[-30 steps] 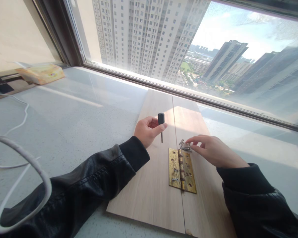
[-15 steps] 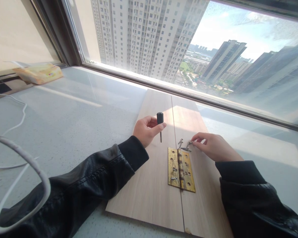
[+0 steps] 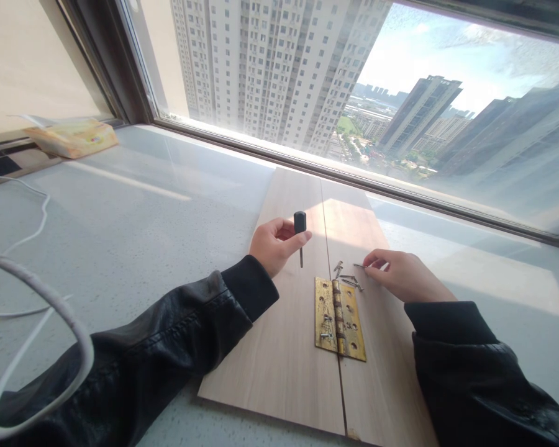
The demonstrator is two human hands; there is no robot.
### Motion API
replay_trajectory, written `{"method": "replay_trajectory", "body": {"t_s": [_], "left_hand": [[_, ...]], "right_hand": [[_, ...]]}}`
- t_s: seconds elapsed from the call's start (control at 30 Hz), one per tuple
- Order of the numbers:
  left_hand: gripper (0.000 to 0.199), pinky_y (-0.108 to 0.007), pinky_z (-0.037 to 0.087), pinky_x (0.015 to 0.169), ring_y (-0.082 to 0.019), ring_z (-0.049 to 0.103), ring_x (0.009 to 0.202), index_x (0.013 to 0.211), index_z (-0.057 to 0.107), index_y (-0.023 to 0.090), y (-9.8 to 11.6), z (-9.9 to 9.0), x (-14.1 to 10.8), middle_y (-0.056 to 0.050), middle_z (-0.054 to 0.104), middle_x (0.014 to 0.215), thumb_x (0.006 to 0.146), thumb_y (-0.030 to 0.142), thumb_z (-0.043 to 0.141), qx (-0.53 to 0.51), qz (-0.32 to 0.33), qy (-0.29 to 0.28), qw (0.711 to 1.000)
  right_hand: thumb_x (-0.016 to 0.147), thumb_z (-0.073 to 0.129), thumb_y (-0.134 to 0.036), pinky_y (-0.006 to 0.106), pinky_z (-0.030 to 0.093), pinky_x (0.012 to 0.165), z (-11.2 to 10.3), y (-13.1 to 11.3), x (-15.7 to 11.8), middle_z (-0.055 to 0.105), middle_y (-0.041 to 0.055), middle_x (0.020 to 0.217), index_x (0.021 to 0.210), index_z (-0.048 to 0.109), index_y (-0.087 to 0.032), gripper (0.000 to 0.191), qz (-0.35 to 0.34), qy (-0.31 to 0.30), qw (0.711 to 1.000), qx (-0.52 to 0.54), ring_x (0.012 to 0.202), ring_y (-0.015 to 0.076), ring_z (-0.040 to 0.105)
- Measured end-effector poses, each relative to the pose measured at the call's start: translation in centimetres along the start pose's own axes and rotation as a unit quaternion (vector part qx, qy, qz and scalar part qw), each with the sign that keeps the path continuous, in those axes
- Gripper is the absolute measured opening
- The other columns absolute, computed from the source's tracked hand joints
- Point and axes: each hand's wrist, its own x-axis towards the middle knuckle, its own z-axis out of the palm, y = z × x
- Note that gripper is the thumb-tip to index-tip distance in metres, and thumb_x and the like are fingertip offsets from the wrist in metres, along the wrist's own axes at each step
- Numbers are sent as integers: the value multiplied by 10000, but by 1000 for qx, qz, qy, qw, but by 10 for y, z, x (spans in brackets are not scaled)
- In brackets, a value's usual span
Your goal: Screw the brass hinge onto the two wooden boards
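A person's two bare hands are working over two pale wooden boards (image 3: pixel 279 354), which are lying side by side on a speckled white bench (image 3: pixel 158 230) by a window. The left hand (image 3: pixel 277 247) is holding a black-handled screwdriver (image 3: pixel 300 221) in a closed grip, the shaft pointing down above the left board. The right hand (image 3: pixel 400 273) is pinching one thin screw (image 3: pixel 359 266) in a narrow fingertip grip. A worn brass hinge (image 3: pixel 339 318) is lying across the seam, two screws (image 3: pixel 327 336) showing at the near half of its left leaf. Several loose screws (image 3: pixel 348 280) are resting just beyond the hinge. A white cable (image 3: pixel 81 335) is looping at the left.
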Motion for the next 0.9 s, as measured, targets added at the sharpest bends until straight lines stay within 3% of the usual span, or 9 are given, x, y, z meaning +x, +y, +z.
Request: {"method": "replay_trajectory", "body": {"t_s": [0.33, 0.47, 0.6, 0.7, 0.9], "left_hand": [[250, -288, 463, 682, -132, 572, 668, 787, 640, 116, 1, 0, 1, -55, 646, 744, 652, 312, 717, -10, -4, 1, 1000], [254, -293, 471, 688, -135, 579, 673, 786, 640, 117, 1, 1, 0, -60, 652, 753, 647, 314, 721, -14, -5, 4, 1000], [260, -290, 471, 679, -132, 576, 662, 783, 640, 122, 0, 1, 1, -52, 650, 741, 642, 324, 724, -16, -5, 5, 1000], [257, -288, 469, 679, -133, 574, 666, 785, 640, 122, 0, 0, 0, -48, 647, 743, 645, 323, 719, -13, -3, 2, 1000], [243, -275, 458, 661, -124, 561, 653, 786, 636, 114, 1, 0, 0, -42, 632, 727, 659, 308, 709, -10, -2, 2, 1000]], "right_hand": [[778, 488, -345, 308, 468, 625, -7, -34, -9, 689, 24, 763, 802, 689, -232, 232, -63, -34, 996, 51, 649, 166, 597], [788, 470, -319, 316, 482, 695, -16, -29, -11, 696, 33, 868, 859, 677, -231, 236, -64, -42, 995, 59, 765, 182, 620], [728, 566, -440, 287, 464, 535, -21, -21, -15, 669, 26, 690, 793, 649, -213, 250, -50, -101, 993, 47, 606, 173, 608], [686, 609, -415, 259, 445, 507, -18, -19, -15, 660, 6, 665, 731, 637, -215, 207, -51, -132, 989, 41, 575, 152, 595], [709, 538, -307, 286, 440, 548, -13, -11, -10, 660, 21, 661, 692, 640, -215, 138, -31, -95, 995, 15, 605, 172, 599]]}}
